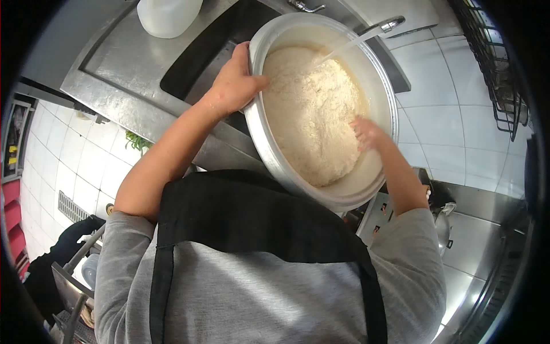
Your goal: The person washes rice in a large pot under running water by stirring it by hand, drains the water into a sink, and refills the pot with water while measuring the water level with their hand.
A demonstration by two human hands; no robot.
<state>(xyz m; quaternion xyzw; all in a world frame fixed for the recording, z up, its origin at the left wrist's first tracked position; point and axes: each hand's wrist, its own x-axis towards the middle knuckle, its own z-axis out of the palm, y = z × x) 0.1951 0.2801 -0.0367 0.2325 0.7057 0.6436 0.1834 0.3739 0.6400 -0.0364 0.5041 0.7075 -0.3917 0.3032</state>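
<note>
A large round metal pot (pixel 264 135) is tilted over the sink, with pale rice (pixel 321 114) heaped in cloudy water inside it. My left hand (pixel 235 85) grips the pot's rim at the left, thumb over the edge. Inside the pot, at the right of the heap, my right hand (pixel 371 136) touches the rice; its fingers are blurred and partly hidden. From the faucet (pixel 389 24) a stream of water runs down into the pot onto the rice.
Under the pot lies a dark sink basin (pixel 197 69) set in a steel counter (pixel 129 63). A white plastic jug (pixel 168 16) stands at the back left. A black wire rack (pixel 495 63) hangs on the tiled wall at right. A stove (pixel 378 218) is at lower right.
</note>
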